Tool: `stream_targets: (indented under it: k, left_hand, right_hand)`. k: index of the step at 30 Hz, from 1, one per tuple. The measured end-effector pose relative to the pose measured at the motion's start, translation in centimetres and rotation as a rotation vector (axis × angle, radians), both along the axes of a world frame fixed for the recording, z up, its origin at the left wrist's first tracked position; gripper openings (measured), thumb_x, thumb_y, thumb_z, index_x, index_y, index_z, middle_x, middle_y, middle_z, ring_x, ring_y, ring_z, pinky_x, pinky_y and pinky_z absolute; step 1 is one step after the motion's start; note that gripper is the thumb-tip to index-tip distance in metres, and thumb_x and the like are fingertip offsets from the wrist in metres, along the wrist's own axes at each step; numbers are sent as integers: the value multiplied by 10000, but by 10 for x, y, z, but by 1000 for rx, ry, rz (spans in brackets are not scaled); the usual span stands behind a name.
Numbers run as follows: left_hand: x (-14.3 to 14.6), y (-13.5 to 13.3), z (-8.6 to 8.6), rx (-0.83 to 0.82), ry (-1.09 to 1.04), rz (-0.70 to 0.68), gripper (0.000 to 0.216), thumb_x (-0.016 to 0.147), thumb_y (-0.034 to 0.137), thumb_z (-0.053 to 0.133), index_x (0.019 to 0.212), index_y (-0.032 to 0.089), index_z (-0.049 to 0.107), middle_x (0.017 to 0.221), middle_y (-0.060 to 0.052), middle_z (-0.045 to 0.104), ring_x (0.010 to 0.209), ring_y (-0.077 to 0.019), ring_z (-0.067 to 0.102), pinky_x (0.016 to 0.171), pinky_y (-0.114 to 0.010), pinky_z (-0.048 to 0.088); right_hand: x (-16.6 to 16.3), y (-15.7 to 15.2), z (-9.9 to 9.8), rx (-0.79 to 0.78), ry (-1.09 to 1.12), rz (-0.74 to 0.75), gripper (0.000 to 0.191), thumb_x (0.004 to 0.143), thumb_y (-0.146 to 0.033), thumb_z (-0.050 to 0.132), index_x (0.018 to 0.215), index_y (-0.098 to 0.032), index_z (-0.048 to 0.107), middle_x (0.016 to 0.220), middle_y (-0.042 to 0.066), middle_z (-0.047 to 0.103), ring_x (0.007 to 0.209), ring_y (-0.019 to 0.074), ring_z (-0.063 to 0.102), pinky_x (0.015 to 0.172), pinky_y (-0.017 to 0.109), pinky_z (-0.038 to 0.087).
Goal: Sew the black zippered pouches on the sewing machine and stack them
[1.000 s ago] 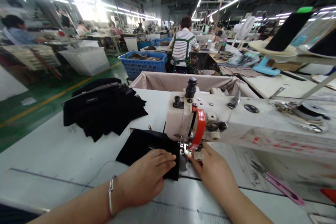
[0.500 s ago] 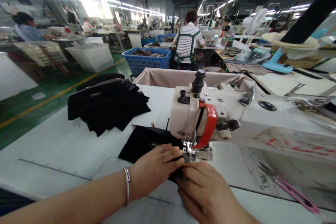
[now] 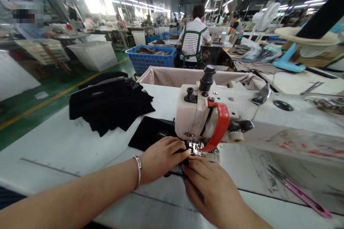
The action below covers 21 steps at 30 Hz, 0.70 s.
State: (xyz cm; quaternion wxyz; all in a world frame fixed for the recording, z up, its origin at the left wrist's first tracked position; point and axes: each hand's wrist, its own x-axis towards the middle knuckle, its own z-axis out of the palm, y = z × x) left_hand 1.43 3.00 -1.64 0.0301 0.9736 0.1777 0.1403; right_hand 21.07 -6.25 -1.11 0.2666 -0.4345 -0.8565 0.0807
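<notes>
A black fabric piece (image 3: 152, 132) with a small label lies on the white table under the head of a cream sewing machine (image 3: 215, 114) that has a red guard (image 3: 220, 125). My left hand (image 3: 161, 157), with a bracelet on the wrist and a ring on one finger, lies on the fabric, fingers curled on its edge by the presser foot (image 3: 195, 148). Close beside it, my right hand (image 3: 209, 184) pinches the same fabric edge just in front of the foot.
A pile of black fabric pieces (image 3: 110, 102) sits at the table's left. Pink-handled snips (image 3: 301, 195) lie at the right. A beige cloth bin (image 3: 188, 77) and a blue basket (image 3: 150, 59) stand behind. A person in a striped shirt (image 3: 195, 41) works further back.
The black piece has shifted right, further under the machine head. My right hand came down from beside the foot to meet my left hand at the fabric's edge.
</notes>
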Motion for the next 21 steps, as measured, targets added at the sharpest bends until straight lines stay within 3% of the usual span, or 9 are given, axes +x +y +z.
stream_targets:
  k: [7,14,21]
  left_hand:
    - [-9,-6,0,26,-157,-112,185,998,135,446,1101,142,600,1168,-64,662,1126,-165,586,1050,-338,436]
    - [-9,-6,6,-6,-115,-64,203,1007,180,444,1098,186,626,1063,-40,674,1037,-180,588,954,-371,454]
    - [-5,-7,3,-29,-101,-49,206,1018,180,415,1075,173,613,1034,-37,674,1003,-170,583,958,-361,433]
  right_hand:
    - [11,-5,4,19,63,-7,251,914,-128,498,1124,-183,625,1015,77,677,958,213,623,815,379,509]
    - [12,-4,6,-5,25,-26,241,907,-135,487,1087,-179,640,954,71,650,847,206,589,759,386,482]
    - [12,-4,4,-69,38,-18,250,892,-121,490,1093,-188,624,994,73,641,901,226,575,786,411,473]
